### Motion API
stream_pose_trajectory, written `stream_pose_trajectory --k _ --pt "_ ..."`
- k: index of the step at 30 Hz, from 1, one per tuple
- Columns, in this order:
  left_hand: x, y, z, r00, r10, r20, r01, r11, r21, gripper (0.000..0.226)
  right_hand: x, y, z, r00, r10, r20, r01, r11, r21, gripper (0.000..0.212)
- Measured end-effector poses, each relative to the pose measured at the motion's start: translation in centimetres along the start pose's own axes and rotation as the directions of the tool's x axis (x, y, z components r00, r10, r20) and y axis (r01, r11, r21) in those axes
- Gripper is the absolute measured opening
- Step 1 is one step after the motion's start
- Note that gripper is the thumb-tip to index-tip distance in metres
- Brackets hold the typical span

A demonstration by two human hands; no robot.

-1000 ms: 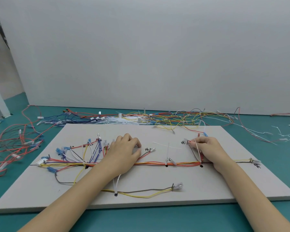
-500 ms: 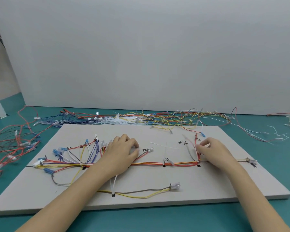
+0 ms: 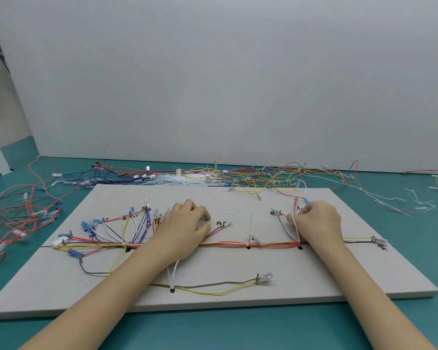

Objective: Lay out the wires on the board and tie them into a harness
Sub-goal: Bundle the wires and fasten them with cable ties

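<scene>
Most of the harness looks laid: the trunk [image 3: 263, 244] runs nine to three across the board [image 3: 364, 281], cinched by a tie [image 3: 250, 233] near centre, another at its left end, a third on the six o'clock branch. The right hand [image 3: 317, 223] pinches a tie tail [image 3: 295, 227] at the three o'clock junction, likely mid-tightening; the left hand [image 3: 186, 226] presses curled fingers onto the bundle. A loose tie [image 3: 248, 217] lies unused and tails remain untrimmed. Spare wires [image 3: 213, 176] litter the teal table [image 3: 238, 329] at twelve, below a blank white wall.
</scene>
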State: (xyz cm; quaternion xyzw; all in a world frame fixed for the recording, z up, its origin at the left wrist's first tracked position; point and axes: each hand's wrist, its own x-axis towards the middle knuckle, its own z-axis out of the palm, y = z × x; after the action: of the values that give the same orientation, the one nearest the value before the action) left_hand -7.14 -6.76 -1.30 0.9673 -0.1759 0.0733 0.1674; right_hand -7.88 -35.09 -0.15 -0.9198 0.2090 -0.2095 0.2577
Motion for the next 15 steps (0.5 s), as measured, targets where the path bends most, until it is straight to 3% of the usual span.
stream_pose_trajectory --k 3,6,10,12,15 --pt "0.0 0.0 0.0 1.0 -0.001 0.004 0.001 1.0 -0.002 0.026 -0.7 -0.2 -0.8 0.997 -0.047 -0.056 0.052 0.995 0.089 0.016" --pt "-0.1 0.0 0.0 1.0 0.001 0.006 -0.001 1.0 -0.005 0.026 -0.8 0.1 -2.1 0.998 -0.057 -0.023 0.06 0.977 0.205 0.011" --pt "-0.2 0.1 -0.1 1.0 0.0 0.004 0.0 1.0 0.001 0.026 -0.5 0.9 -3.2 0.961 -0.026 0.277 -0.107 0.884 0.454 0.008" --pt "-0.1 0.1 -0.1 1.0 0.001 0.004 -0.001 1.0 0.002 0.026 -0.5 1.1 -3.1 0.93 -0.037 0.366 -0.12 0.91 0.396 0.012" --pt "-0.1 0.0 -0.1 1.0 0.001 0.003 -0.001 1.0 -0.005 0.026 -0.5 1.1 -3.0 0.915 -0.092 0.393 0.008 0.978 0.211 0.029"
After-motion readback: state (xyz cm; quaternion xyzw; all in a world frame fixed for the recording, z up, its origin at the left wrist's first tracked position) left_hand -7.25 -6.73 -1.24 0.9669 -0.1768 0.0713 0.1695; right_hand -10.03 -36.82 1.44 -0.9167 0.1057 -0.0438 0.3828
